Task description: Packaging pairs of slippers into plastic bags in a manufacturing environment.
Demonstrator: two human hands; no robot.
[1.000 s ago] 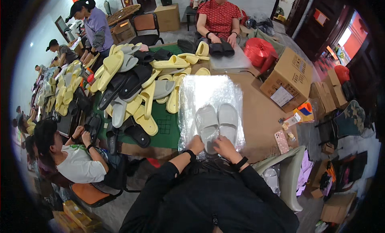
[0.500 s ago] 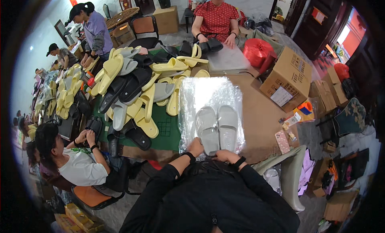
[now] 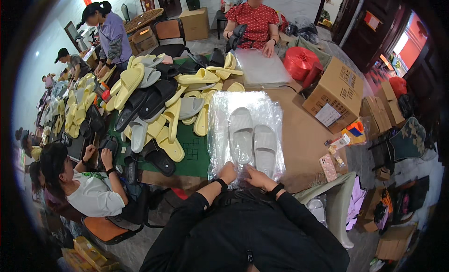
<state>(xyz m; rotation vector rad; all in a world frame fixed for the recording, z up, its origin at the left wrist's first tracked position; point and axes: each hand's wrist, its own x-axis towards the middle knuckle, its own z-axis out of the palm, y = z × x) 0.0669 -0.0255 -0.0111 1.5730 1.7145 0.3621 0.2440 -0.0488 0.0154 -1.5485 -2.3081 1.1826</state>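
Observation:
Two light grey slippers lie side by side at a stack of clear plastic bags [image 3: 220, 113]. The left slipper [image 3: 242, 143] sits farther from me than the right slipper [image 3: 265, 152]. Shiny film shows around their near ends; whether both are fully inside a bag I cannot tell. My left hand [image 3: 228, 172], fingers closed, pinches the near edge of the plastic bag below the left slipper. Beside it my right hand [image 3: 258, 177] has its fingers together at the same edge, near the heel of the right slipper; its fingertips are partly hidden.
A heap of yellow, black and grey slippers [image 3: 159, 103] covers the green mat at left. Opposite, a person in red [image 3: 251, 24] holds black slippers by a plastic sheet stack [image 3: 263, 68]. At right are red twine [image 3: 299, 61], a cardboard box [image 3: 333, 94] and a phone [image 3: 328, 166].
The left grey slipper has slid away from me, ahead of the right one. My right hand has shifted slightly left. The person opposite has lifted the black slippers off the table.

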